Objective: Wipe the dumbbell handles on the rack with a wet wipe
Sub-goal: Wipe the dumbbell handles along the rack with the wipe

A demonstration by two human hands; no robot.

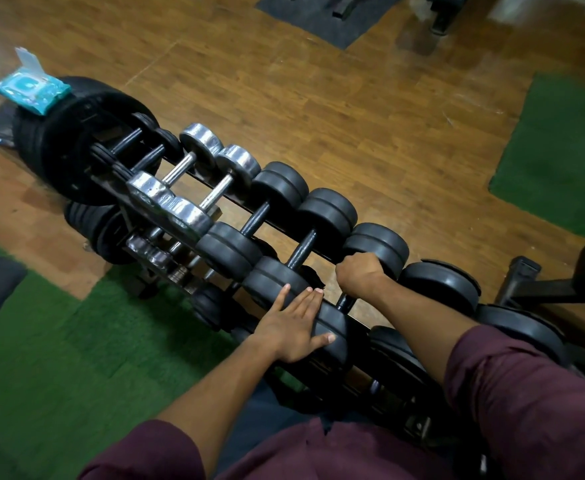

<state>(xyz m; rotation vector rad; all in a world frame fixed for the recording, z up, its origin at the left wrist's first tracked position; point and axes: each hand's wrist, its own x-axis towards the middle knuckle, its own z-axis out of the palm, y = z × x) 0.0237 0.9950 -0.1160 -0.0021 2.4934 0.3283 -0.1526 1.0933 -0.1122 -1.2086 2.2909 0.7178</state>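
A: Where are your hands just now?

B: Your right hand is curled round the handle of a black dumbbell on the top tier of the rack, fist closed tight, close to that dumbbell's far head. Only a short stub of the handle shows below your fist.

A: And the wipe?

B: I cannot tell whether one is inside your fist; nothing of it shows. The blue wet-wipe pack lies well apart, on the stack of black weight plates at the far end of the rack, its flap standing open.

A: The left?

B: Your left hand lies flat, fingers straight and spread, on the near head of the same dumbbell, its fingertips reaching the near head of the next dumbbell. It grasps nothing.

A: What else is on the rack?

B: More black dumbbells run along the tier on both sides of your hands. Two chrome dumbbells sit further along, toward the plates. The rack stands on a wooden floor, with green matting on your side.
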